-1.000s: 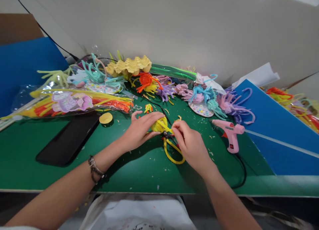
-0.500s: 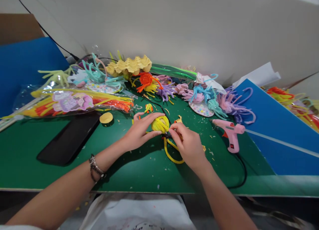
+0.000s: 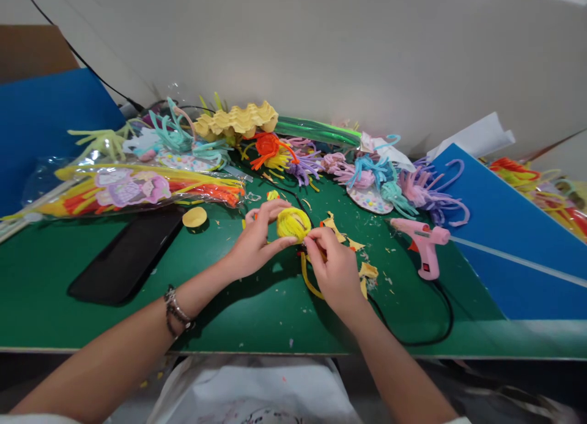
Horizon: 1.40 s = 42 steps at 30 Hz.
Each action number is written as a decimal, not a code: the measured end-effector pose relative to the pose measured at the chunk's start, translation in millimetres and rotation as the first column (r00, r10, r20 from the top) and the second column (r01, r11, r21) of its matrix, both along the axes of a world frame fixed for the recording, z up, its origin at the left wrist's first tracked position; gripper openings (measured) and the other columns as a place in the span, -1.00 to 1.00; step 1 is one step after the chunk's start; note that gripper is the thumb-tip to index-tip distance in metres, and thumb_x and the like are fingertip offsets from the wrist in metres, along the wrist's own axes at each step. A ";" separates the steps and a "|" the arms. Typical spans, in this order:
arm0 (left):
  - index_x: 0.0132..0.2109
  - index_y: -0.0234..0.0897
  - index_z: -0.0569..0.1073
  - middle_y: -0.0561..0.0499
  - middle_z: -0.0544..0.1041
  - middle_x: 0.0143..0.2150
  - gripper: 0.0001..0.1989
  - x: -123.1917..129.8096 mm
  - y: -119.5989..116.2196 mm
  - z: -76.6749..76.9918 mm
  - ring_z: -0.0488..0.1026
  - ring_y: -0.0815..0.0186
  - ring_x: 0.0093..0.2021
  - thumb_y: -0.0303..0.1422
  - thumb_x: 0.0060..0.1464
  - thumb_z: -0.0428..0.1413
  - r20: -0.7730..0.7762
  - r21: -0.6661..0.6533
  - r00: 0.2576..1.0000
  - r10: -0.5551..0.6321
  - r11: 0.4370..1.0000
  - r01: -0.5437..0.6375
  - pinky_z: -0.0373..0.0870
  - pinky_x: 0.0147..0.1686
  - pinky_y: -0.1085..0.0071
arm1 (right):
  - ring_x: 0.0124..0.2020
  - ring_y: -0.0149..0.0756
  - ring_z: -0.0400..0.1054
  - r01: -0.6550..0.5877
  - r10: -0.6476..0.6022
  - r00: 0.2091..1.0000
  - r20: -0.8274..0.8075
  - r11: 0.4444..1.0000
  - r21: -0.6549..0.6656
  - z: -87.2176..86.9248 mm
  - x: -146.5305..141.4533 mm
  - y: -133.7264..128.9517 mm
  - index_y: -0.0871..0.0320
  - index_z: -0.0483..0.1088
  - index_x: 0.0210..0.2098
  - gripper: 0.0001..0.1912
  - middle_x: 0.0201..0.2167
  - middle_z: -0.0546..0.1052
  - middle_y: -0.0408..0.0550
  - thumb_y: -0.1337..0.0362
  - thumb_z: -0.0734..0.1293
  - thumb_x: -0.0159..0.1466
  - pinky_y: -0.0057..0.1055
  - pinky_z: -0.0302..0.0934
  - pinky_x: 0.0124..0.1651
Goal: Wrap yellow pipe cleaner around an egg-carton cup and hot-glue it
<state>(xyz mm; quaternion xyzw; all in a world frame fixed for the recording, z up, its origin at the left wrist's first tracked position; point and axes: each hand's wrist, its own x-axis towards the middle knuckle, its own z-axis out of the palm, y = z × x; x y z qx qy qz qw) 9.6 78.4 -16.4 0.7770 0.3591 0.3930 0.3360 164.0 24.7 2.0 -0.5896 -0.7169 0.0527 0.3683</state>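
Between my hands, just above the table, is a round piece wound with yellow pipe cleaner point(image 3: 294, 223). My left hand point(image 3: 257, 235) grips its left side, thumb below and fingers behind. My right hand point(image 3: 334, 266) is closed in a pinch at its lower right edge, on the yellow strand by the look of it; the fingertips hide the exact spot. A loop of yellow pipe cleaner point(image 3: 308, 281) hangs below, partly behind my right hand. Just beyond the piece lie short yellow cut bits point(image 3: 273, 195). Torn yellow carton scraps point(image 3: 368, 270) are scattered to the right.
A pink glue gun point(image 3: 424, 243) with a black cord lies at right. On the left are a black phone point(image 3: 126, 259), a small yellow cup point(image 3: 195, 216) and bagged pipe cleaners point(image 3: 202, 188). Along the back sit an egg carton point(image 3: 238, 119) and colourful pipe-cleaner pieces point(image 3: 376, 173). Blue boards flank the table.
My right hand has moved slightly left and down, closer to the wound piece, uncovering more carton scraps. The hanging loop shows less. My left hand keeps its hold, and the piece has turned a little.
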 end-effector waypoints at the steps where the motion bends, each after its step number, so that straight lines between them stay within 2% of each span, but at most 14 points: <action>1: 0.08 -0.20 0.09 -0.16 0.39 0.05 -0.57 0.3 -0.1 0.1 0.35 0.16 0.08 -0.29 0.08 0.02 0.012 -0.014 1.000 -0.006 1.000 0.006 0.16 0.04 0.14 | -0.65 -0.43 0.25 0.001 -0.001 1.000 -0.005 1.000 -0.003 0.7 -0.7 0.0 0.12 0.30 -0.42 -0.80 -0.66 0.38 -0.20 0.22 0.12 0.25 -0.56 0.00 -0.56; 8: 0.13 -0.17 0.22 -0.05 0.40 0.10 -0.56 2.1 0.0 -0.4 0.33 0.15 0.04 -0.25 0.10 0.01 -0.118 0.008 0.991 0.070 0.998 -0.070 0.13 0.06 0.20 | -0.66 -0.45 0.25 0.017 -0.016 0.999 -0.027 0.999 0.027 -1.8 -2.3 0.3 0.12 0.27 -0.46 -0.82 -0.67 0.39 -0.22 0.25 0.15 0.25 -0.57 0.04 -0.54; 11: 0.13 -0.21 0.25 -0.06 0.43 0.07 -0.54 3.8 -1.3 2.0 0.34 0.14 0.01 -0.24 0.07 0.02 -0.121 -0.060 0.989 0.083 0.994 -0.090 0.13 0.06 0.17 | -0.66 -0.47 0.25 0.021 -0.020 1.000 -0.013 0.998 0.052 -5.3 -3.0 1.0 0.12 0.26 -0.47 -0.82 -0.67 0.39 -0.22 0.27 0.15 0.26 -0.58 0.04 -0.54; 13: 0.11 -0.26 0.26 -0.09 0.44 0.06 -0.53 5.8 -2.3 3.6 0.33 0.11 0.02 -0.23 0.04 0.03 -0.064 -0.126 0.994 0.084 0.988 -0.092 0.14 0.07 0.14 | -0.66 -0.49 0.25 0.029 -0.030 0.999 0.016 0.995 0.097 -6.1 -3.7 1.6 0.13 0.26 -0.46 -0.81 -0.66 0.40 -0.22 0.28 0.15 0.28 -0.59 0.03 -0.55; 16: 0.08 -0.31 0.27 -0.11 0.45 0.04 -0.49 10.7 -3.5 4.0 0.34 0.11 0.04 -0.17 0.00 0.06 0.162 -0.281 0.985 0.056 0.960 -0.008 0.21 0.06 0.19 | -0.68 -0.50 0.24 0.029 -0.064 0.988 0.143 0.971 0.237 -5.6 -4.5 3.1 0.14 0.29 -0.46 -0.76 -0.67 0.41 -0.20 0.28 0.12 0.30 -0.58 0.02 -0.56; 18: 0.05 -0.33 0.30 -0.12 0.48 0.00 -0.46 14.8 -4.3 3.5 0.38 0.13 0.02 -0.12 -0.03 0.09 0.344 -0.407 0.937 0.055 0.908 0.096 0.28 0.00 0.27 | -0.70 -0.49 0.23 0.006 -0.100 0.966 0.240 0.931 0.365 -5.4 -4.7 4.4 0.15 0.30 -0.48 -0.72 -0.67 0.42 -0.18 0.30 0.10 0.32 -0.54 0.01 -0.57; 21: -0.04 -0.36 0.39 -0.11 0.54 -0.08 -0.44 19.9 -6.0 3.5 0.41 0.13 -0.01 -0.06 -0.12 0.17 0.529 -0.531 0.838 0.135 0.823 0.203 0.31 -0.04 0.35 | -0.69 -0.47 0.26 -0.044 -0.142 0.932 0.332 0.868 0.495 -6.2 -4.8 5.9 0.17 0.32 -0.48 -0.71 -0.67 0.44 -0.16 0.36 0.10 0.32 -0.50 0.02 -0.56; 26: -0.22 -0.35 0.51 -0.08 0.59 -0.20 -0.53 21.7 -7.4 6.1 0.46 0.16 -0.10 -0.08 -0.23 0.26 0.654 -0.611 0.719 0.237 0.725 0.317 0.31 -0.07 0.36 | -0.63 -0.44 0.35 -0.074 -0.151 0.912 0.382 0.854 0.515 -9.3 -5.8 6.5 0.22 0.35 -0.31 -0.78 -0.59 0.50 -0.12 0.42 0.09 0.32 -0.50 0.09 -0.54; 29: -0.28 -0.36 0.54 -0.08 0.60 -0.25 -0.57 20.8 -6.7 7.1 0.48 0.18 -0.15 -0.11 -0.26 0.29 0.683 -0.621 0.683 0.260 0.698 0.355 0.31 -0.09 0.36 | -0.58 -0.41 0.40 -0.057 -0.137 0.933 0.334 0.857 0.513 -11.2 -7.9 6.4 0.25 0.31 -0.20 -0.76 -0.52 0.54 -0.06 0.41 0.04 0.33 -0.51 0.16 -0.52; 32: -0.31 -0.38 0.55 -0.08 0.60 -0.31 -0.70 21.5 -7.7 8.0 0.49 0.21 -0.18 -0.20 -0.11 0.23 0.690 -0.652 0.659 0.299 0.653 0.386 0.32 -0.09 0.36 | -0.56 -0.36 0.43 -0.028 -0.121 0.952 0.282 0.880 0.474 -12.2 -11.0 5.2 0.28 0.25 -0.10 -0.73 -0.45 0.55 0.01 0.31 0.02 0.35 -0.48 0.20 -0.53; 34: -0.33 -0.40 0.56 -0.08 0.60 -0.36 -0.78 23.0 -9.9 10.2 0.50 0.26 -0.22 -0.29 0.04 0.14 0.680 -0.695 0.641 0.356 0.590 0.410 0.32 -0.10 0.38 | -0.52 -0.30 0.44 -0.011 -0.110 0.955 0.274 0.914 0.406 -13.1 -12.9 4.0 0.35 0.19 0.00 -0.61 -0.35 0.55 0.11 0.17 0.05 0.34 -0.44 0.21 -0.55; 38: -0.40 -0.41 0.55 -0.05 0.58 -0.44 -0.69 27.0 -16.2 17.7 0.50 0.38 -0.38 -0.41 0.19 -0.03 0.590 -0.806 0.615 0.522 0.430 0.408 0.36 -0.17 0.46 | -0.46 -0.26 0.44 -0.007 -0.101 0.933 0.346 0.955 0.297 -17.0 -13.9 3.1 0.40 0.13 0.10 -0.37 -0.20 0.51 0.22 -0.03 0.08 0.28 -0.42 0.20 -0.55; 40: -0.43 -0.41 0.54 -0.03 0.57 -0.47 -0.67 28.7 -18.8 21.5 0.48 0.41 -0.44 -0.42 0.20 -0.04 0.536 -0.844 0.603 0.591 0.372 0.386 0.37 -0.21 0.49 | -0.48 -0.29 0.41 0.006 -0.111 0.914 0.390 0.966 0.260 -18.9 -13.1 3.5 0.34 0.16 0.11 -0.37 -0.27 0.50 0.15 -0.04 0.08 0.27 -0.45 0.17 -0.56; 42: -0.45 -0.41 0.53 -0.03 0.56 -0.49 -0.66 30.1 -20.3 24.4 0.46 0.42 -0.46 -0.41 0.19 -0.04 0.509 -0.860 0.582 0.634 0.352 0.369 0.37 -0.23 0.50 | -0.55 -0.34 0.37 0.031 -0.132 0.893 0.430 0.972 0.234 -19.6 -12.8 3.9 0.28 0.18 0.12 -0.38 -0.38 0.47 0.04 -0.06 0.09 0.26 -0.46 0.12 -0.59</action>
